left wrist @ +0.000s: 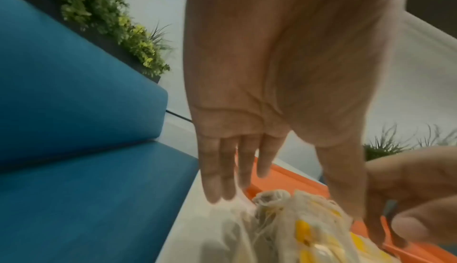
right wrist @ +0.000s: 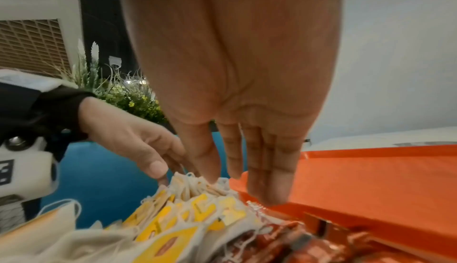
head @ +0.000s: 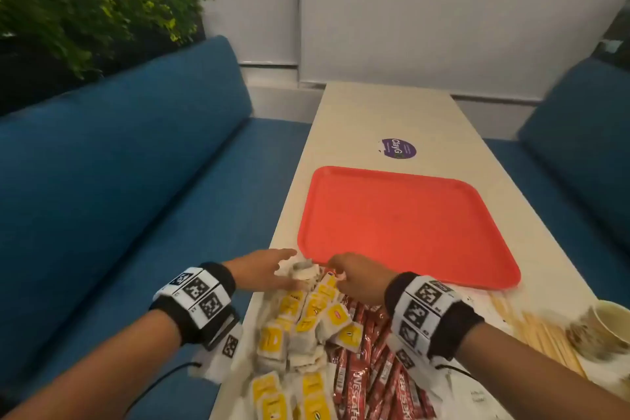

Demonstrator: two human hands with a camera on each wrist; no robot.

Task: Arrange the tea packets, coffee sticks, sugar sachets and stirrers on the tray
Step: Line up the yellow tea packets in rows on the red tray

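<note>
Partly blurred, both hands [head: 262,269] [head: 361,278] crowd tea packets [head: 300,314] — contact unclear.

tray [head: 405,228]: centre frame, on table [head: 385,112]
tea packets [head: 306,320]: lower centre, below tray's near edge
coffee sticks [head: 371,375]: right of tea packets, touching
stirrers [head: 545,337]: lower right
cup [head: 610,320]: right of stirrers
sofa [head: 119,198]: left of table

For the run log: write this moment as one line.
left hand: open, on tea packets | right hand: open, same pile | tray: bare
</note>
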